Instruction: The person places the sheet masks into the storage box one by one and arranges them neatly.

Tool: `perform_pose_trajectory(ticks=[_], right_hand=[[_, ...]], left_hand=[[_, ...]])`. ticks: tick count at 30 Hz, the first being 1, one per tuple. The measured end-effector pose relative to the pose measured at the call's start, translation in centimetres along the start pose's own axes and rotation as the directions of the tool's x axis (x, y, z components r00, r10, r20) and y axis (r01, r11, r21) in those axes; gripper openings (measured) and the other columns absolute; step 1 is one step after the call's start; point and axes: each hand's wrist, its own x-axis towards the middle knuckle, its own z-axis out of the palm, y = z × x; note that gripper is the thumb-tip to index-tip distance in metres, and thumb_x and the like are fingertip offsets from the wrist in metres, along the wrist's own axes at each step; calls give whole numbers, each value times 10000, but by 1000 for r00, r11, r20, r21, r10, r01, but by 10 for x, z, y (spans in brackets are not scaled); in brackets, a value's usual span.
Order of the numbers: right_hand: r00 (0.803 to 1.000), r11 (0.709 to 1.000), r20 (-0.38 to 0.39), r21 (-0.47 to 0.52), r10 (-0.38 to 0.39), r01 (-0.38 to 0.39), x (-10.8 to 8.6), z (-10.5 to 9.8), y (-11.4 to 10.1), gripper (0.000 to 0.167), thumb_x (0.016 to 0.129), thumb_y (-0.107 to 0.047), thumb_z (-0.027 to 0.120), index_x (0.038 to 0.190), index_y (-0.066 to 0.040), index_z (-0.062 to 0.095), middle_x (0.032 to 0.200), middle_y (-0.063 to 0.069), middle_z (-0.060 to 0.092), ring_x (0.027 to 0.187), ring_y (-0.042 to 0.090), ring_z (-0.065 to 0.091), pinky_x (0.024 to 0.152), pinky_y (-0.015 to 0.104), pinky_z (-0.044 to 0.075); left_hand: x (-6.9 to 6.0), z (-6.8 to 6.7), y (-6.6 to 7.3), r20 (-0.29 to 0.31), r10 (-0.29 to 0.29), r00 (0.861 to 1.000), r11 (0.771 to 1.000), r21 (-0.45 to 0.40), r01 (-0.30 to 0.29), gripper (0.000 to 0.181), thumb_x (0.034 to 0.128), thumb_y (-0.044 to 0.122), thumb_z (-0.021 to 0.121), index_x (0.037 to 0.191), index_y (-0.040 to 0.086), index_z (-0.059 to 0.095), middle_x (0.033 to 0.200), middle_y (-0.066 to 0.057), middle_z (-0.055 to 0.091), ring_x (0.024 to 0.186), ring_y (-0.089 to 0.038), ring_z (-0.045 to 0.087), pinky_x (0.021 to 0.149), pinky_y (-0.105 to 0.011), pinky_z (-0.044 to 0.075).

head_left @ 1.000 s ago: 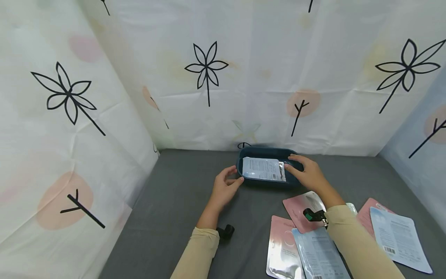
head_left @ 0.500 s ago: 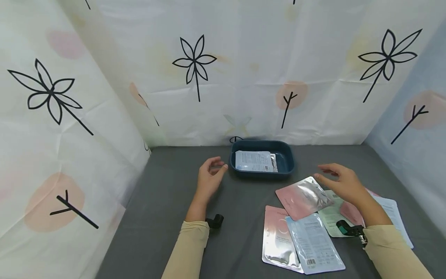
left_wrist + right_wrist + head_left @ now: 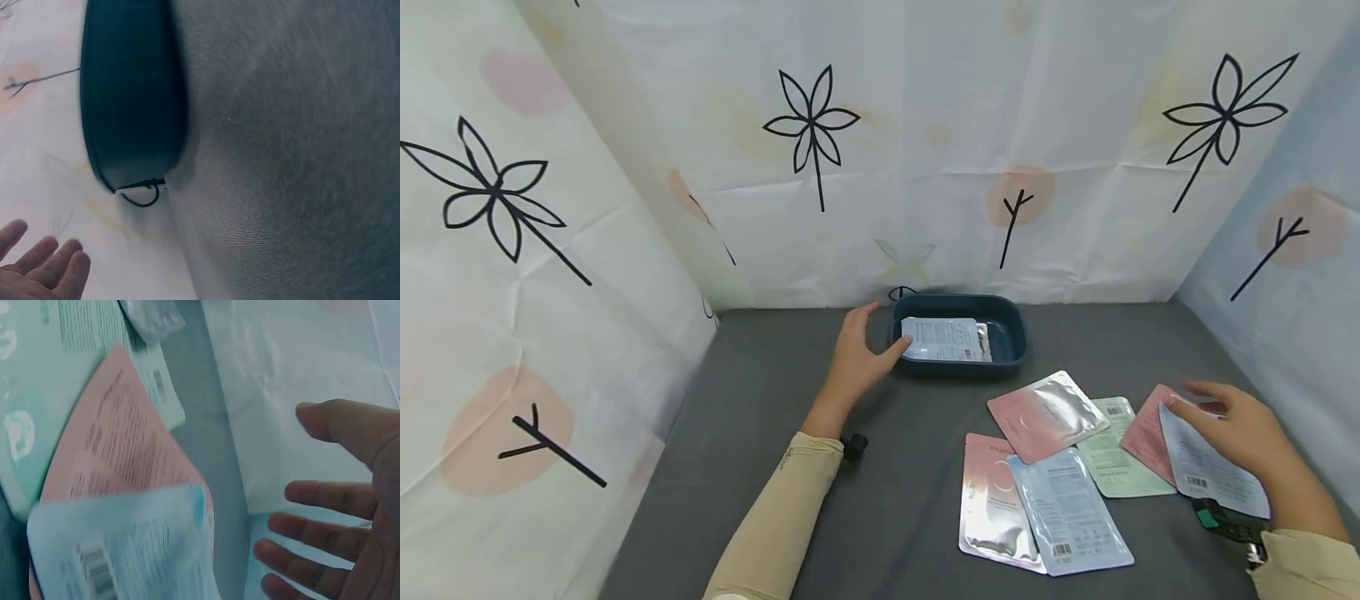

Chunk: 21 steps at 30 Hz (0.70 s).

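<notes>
A dark blue plastic bin [image 3: 1011, 337] stands at the back of the table. A pale blue printed sachet [image 3: 936, 338] lies in it, partly over a silvery one. My left hand [image 3: 859, 358] is at the bin's left end, thumb and fingers spread; contact cannot be told. On the right, my right hand [image 3: 1247, 429] hovers over a light blue sachet [image 3: 1206, 471], its fingers extended and apart in the right wrist view [image 3: 337, 531]. That sachet overlaps a pink sachet [image 3: 1146, 433], whose far corner is partly hidden by the hand.
Left of those lie a green sachet [image 3: 1120, 458], a pink-and-silver sachet [image 3: 1048, 417], another pink sachet [image 3: 988, 500] and a light blue one [image 3: 1071, 517], some overlapping. A patterned white cloth [image 3: 925, 167] walls the grey table [image 3: 760, 500] at back and sides.
My right hand has left the bin and moved right, to above the light blue sachet. My left hand drew slightly away from the bin, then came back to its left end.
</notes>
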Motion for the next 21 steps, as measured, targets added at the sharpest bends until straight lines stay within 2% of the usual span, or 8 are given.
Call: perform_pose_trajectory(ticks=[5, 8, 11, 15, 18, 21], right_hand=[[995, 993, 26, -73, 94, -92, -8, -4, 26, 804, 1039, -498, 585, 1379, 220, 457, 1340, 525, 447, 1103, 658, 538, 812, 692, 534], [992, 988, 55, -105, 117, -111, -14, -3, 39, 831, 1027, -497, 606, 1324, 264, 452, 1303, 547, 466, 1075, 674, 557, 814, 678, 548], [986, 979, 77, -149, 151, -138, -21, 0, 49, 885, 1005, -514, 631, 1283, 306, 447, 1267, 556, 483, 1077, 679, 559, 845, 695, 542], [981, 969, 80, -191, 178, -160, -29, 5, 57, 929, 975, -536, 663, 1249, 327, 457, 1210, 540, 524, 1056, 654, 575, 861, 696, 538], [978, 965, 84, -198, 193, -173, -32, 7, 59, 934, 963, -543, 678, 1252, 318, 460, 1192, 527, 538, 1027, 621, 593, 858, 685, 538], [969, 959, 97, -196, 227, -205, -31, 9, 59, 943, 953, -559, 685, 1280, 295, 456, 1225, 524, 511, 1038, 600, 581, 895, 697, 526]], left_hand=[[14, 12, -2, 94, 67, 993, 987, 140, -80, 933, 932, 546, 778, 1639, 101, 363, 1666, -138, 361, 1485, -349, 485, 1181, -551, 469], [23, 18, -3, 133, 76, 988, 969, 225, -104, 1020, 920, 605, 763, 1665, 74, 311, 1705, -177, 313, 1503, -377, 469, 1177, -561, 471], [32, 25, -4, 172, 65, 983, 947, 299, -115, 1114, 899, 686, 731, 1686, 60, 251, 1731, -213, 261, 1549, -402, 407, 1201, -577, 441], [41, 36, -7, 218, 36, 975, 925, 362, -115, 1243, 866, 783, 685, 1702, 35, 149, 1760, -238, 175, 1635, -394, 235, 1277, -568, 331], [47, 45, -9, 247, 8, 969, 896, 429, -117, 1331, 829, 852, 653, 1703, 18, 94, 1775, -234, 124, 1665, -380, 120, 1324, -537, 238], [51, 51, -11, 279, -18, 960, 858, 498, -129, 1404, 779, 907, 640, 1704, 19, 69, 1785, -218, 85, 1671, -379, 70, 1341, -518, 191]])
